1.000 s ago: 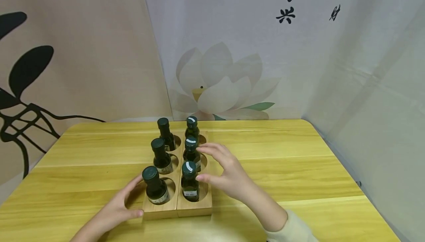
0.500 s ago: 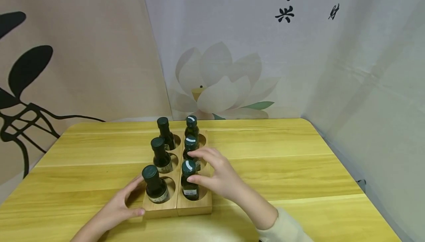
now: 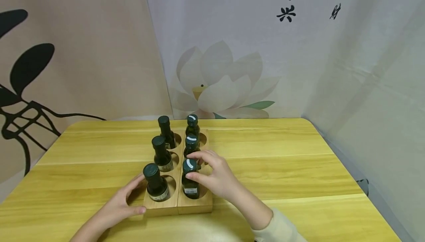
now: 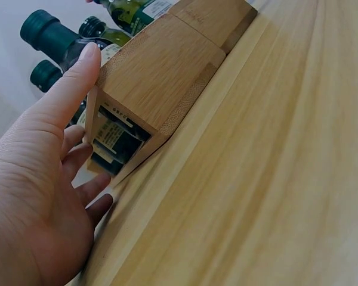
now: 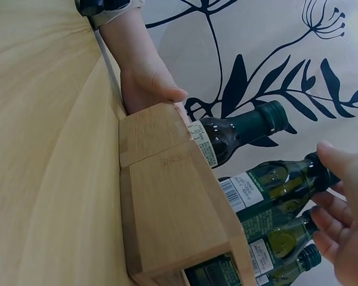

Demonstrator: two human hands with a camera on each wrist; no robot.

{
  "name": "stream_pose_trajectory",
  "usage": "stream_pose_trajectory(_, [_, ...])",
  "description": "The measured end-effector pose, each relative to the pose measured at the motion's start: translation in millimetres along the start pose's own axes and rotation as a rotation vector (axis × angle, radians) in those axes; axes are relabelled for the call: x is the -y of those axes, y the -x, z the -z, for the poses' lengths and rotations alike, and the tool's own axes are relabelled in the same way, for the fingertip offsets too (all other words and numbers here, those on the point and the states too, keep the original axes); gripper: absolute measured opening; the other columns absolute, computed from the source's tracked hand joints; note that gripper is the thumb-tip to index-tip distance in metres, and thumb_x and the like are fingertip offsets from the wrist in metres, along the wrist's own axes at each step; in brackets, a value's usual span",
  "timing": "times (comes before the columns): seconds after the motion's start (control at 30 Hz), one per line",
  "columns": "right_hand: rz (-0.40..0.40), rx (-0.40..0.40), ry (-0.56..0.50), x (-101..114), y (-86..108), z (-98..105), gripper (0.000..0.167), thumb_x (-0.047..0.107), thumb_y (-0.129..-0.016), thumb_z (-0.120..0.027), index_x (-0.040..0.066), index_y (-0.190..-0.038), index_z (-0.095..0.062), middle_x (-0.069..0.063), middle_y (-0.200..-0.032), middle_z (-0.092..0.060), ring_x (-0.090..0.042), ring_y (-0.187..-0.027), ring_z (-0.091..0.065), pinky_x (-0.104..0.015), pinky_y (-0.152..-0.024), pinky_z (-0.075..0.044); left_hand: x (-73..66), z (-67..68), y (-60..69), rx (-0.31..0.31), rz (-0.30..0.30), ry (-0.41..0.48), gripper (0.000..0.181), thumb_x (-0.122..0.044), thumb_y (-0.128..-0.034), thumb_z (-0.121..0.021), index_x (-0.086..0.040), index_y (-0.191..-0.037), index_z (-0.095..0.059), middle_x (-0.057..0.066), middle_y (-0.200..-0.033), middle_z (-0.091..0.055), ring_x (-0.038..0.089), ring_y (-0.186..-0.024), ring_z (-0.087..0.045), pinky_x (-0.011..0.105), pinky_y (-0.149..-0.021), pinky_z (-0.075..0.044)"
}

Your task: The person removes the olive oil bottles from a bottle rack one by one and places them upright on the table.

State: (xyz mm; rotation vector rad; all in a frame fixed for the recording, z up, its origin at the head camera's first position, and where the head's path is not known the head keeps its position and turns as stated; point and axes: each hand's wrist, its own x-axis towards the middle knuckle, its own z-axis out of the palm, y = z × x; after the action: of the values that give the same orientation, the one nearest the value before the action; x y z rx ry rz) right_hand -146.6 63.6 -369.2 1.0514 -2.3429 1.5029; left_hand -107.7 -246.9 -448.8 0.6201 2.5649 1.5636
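Two wooden holders stand side by side, a left one (image 3: 161, 209) and a right one (image 3: 196, 208), each with dark green, capped bottles in round holes. My right hand (image 3: 217, 175) pinches the nearest bottle (image 3: 190, 188) of the right holder at its neck, thumb in front and fingers behind. In the right wrist view the thumb (image 5: 331, 161) lies against its cap. My left hand (image 3: 116, 207) rests beside the left holder's near corner, thumb and fingers spread along it. The nearest left bottle (image 3: 156, 185) leans slightly in its hole.
Several more bottles stand behind, including a middle left bottle (image 3: 162, 155) and a far right bottle (image 3: 192, 127). The yellow wooden table (image 3: 282, 161) extends to both sides. A printed cloth backdrop (image 3: 225, 13) hangs behind it.
My right hand has moved left and slightly nearer, from beside the right holder's bottles onto the nearest one's neck. My left hand has stayed by the left holder.
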Motion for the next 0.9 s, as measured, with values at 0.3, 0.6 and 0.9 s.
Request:
stream_pose_trajectory(0.3, [0.033,-0.024,0.030,3,-2.6,-1,0.037,0.016,-0.081,-0.078,0.007,-0.115,-0.065,0.004,-0.098,-0.062,-0.024,-0.087,-0.056,-0.028,-0.077,-0.048,-0.5,1.4,0.1,0.008,0.015,0.000,0.088,-0.027,-0.0818,-0.077,0.002,-0.148,-0.028,0.036,-0.148,-0.019,0.060,-0.130,-0.015,0.077,-0.094,-0.016])
stream_pose_trajectory(0.6, [0.027,-0.048,0.031,5,-1.8,2,0.036,0.010,-0.079,-0.079,0.003,-0.111,-0.065,0.001,-0.100,-0.064,-0.019,-0.087,-0.057,-0.027,-0.075,-0.049,-1.2,0.3,-0.7,0.003,-0.003,-0.028,0.086,-0.025,-0.0806,-0.078,-0.005,-0.149,-0.031,0.033,-0.148,-0.025,0.056,-0.130,-0.021,0.072,-0.094,-0.019])
stream_pose_trajectory(0.9, [0.056,-0.105,0.024,13,-5.0,9,0.037,0.007,-0.075,-0.081,0.004,-0.108,-0.067,0.003,-0.092,-0.063,-0.015,-0.084,-0.055,-0.029,-0.073,-0.047,-1.8,0.2,-0.4,0.004,0.007,-0.012,0.087,-0.025,-0.0800,-0.079,0.002,-0.147,-0.030,0.036,-0.147,-0.024,0.059,-0.130,-0.019,0.075,-0.095,-0.017])
